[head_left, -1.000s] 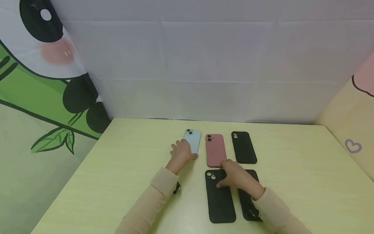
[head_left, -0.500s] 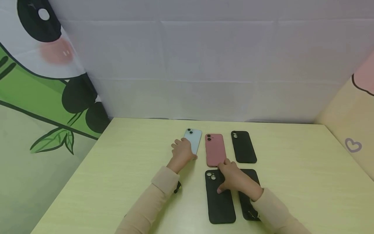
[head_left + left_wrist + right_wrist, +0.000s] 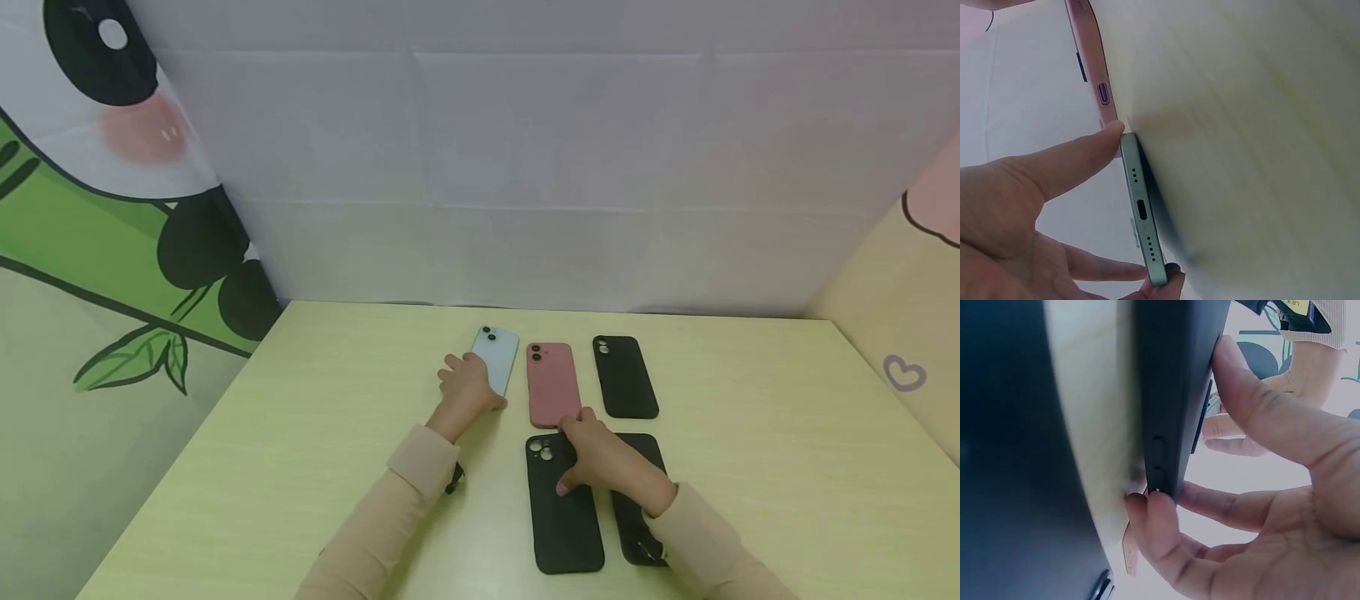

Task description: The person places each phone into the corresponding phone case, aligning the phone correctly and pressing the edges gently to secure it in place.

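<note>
Head view, from where I stand: the left hand (image 3: 465,390) has the pale blue phone (image 3: 496,357) in its grip, thumb at the near right corner and fingers round the left side, spread across its width. Seen from the left wrist, the phone's bottom end shows its port and little round holes. Just to its right on the pale yellow table (image 3: 300,467) lies the pink phone (image 3: 553,383), and beyond that the far black case (image 3: 627,379), set a touch aslant. Closer to the person, the right hand (image 3: 609,457) holds the front black case (image 3: 567,533), thumb on its face and fingertips curled at its upper end (the right wrist view catches it edge-on). Those fingertips are right by the pink phone's lower end, though I can't tell whether they touch it. Another black case (image 3: 632,533) lies right of the held one, partly covered by the right arm. Both arms wear beige sleeves (image 3: 422,460). A creased greyish sheet (image 3: 480,167) hangs behind, with a green cartoon mural (image 3: 112,233) on the left.
</note>
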`<state>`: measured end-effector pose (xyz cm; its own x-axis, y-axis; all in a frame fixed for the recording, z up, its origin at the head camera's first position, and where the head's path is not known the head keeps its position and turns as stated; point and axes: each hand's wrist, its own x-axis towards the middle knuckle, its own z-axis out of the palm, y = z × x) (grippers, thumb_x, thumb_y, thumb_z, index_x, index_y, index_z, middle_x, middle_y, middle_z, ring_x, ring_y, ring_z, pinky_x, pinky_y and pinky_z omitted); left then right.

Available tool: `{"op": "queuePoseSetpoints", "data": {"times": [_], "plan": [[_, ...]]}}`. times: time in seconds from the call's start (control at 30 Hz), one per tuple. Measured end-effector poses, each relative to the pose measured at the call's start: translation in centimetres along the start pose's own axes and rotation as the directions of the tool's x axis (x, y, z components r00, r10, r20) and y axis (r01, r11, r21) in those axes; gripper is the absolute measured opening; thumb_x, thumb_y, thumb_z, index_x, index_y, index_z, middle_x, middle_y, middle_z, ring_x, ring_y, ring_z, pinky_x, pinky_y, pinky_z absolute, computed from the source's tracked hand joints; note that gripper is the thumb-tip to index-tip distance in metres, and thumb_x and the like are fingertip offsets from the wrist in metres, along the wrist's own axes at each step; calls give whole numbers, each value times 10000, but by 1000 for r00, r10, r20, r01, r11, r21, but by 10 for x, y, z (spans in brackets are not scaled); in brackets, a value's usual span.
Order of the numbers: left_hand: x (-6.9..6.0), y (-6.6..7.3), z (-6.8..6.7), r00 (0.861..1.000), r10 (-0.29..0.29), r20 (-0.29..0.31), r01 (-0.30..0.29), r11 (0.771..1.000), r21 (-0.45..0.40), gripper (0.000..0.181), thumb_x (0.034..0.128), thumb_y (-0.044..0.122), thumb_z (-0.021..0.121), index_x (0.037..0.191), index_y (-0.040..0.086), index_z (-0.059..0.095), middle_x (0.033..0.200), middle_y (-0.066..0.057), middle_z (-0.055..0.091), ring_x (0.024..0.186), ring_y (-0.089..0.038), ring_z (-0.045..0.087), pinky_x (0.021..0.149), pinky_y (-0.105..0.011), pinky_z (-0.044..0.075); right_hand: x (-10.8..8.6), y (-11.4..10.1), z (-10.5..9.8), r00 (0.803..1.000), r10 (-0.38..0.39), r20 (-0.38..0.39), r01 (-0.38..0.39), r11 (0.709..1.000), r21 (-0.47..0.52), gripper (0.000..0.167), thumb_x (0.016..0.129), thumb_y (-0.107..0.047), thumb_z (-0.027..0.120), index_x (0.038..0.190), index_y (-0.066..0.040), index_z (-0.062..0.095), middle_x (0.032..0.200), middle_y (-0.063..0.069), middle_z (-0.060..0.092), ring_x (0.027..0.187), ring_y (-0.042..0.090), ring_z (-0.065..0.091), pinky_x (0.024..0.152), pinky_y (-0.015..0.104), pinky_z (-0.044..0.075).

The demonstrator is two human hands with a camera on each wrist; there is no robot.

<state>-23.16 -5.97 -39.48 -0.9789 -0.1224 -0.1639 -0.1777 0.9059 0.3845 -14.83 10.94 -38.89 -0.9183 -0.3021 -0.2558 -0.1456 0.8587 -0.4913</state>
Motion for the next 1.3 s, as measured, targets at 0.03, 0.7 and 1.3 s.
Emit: {"op": "queuePoseSetpoints", "data": {"times": [0.03,0.7,1.3], "plan": [[0,-1,0,1000,3,0,-3,1000,-1,853,610,293,849,1211,-116,403,1122,-269,392,1019,-378,432,829,-449,447,0,0,0,1000,5,4,-5,1000,-2,677,559,-163,872,1101,28,513,1001,147,439,831,230,459,706,370,442],[22,-24,5,996,77,53,-69,988,-136,393,865,217,592,1079,-97,493,1024,-248,544,954,-351,499,837,-466,396,-2,13,-7,996,-48,-76,63,975,211,616,632,-73,815,1154,-11,494,1059,126,596,859,184,565,723,342,473],[40,-42,7,995,32,96,12,903,-430,148,881,73,405,776,-16,458,780,-131,461,668,-219,433,544,-299,374,-6,25,-13,999,-52,13,30,747,664,462,830,-36,628,1223,133,451,912,91,612,808,127,554,701,310,522]]}}
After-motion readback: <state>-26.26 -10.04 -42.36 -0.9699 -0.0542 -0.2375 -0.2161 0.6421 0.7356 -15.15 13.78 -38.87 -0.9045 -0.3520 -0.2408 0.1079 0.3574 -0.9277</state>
